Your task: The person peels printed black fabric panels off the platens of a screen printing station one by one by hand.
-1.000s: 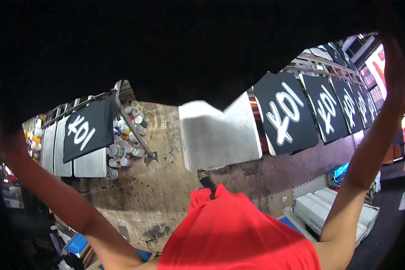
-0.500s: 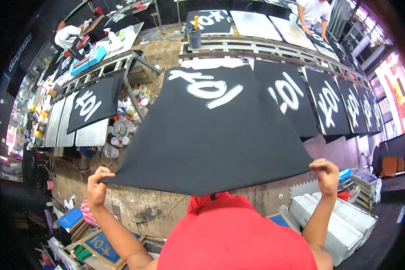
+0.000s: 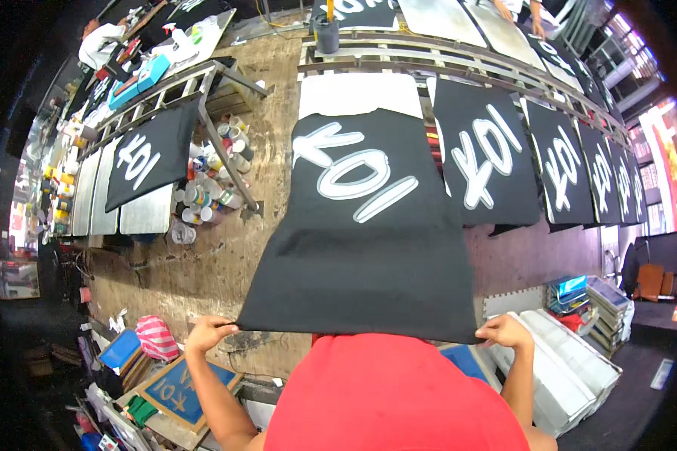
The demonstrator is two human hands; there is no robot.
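A black T-shirt with large white printed letters stretches between my hands and a white printing board. Its far part lies on the board, whose top end shows bare beyond the neckline. My left hand pinches the near left corner of the hem. At the near right corner, my right hand has the hem between thumb and fingers. The hem is pulled nearly straight just in front of my red top.
More printed black shirts lie on boards to the right. Another shirt hangs over boards at left, beside several paint tubs. White boxes and a framed screen stand low. Two people work at the back.
The shirt has been drawn toward me, exposing the board's top end. My hands have come lower and closer together, still holding the hem corners.
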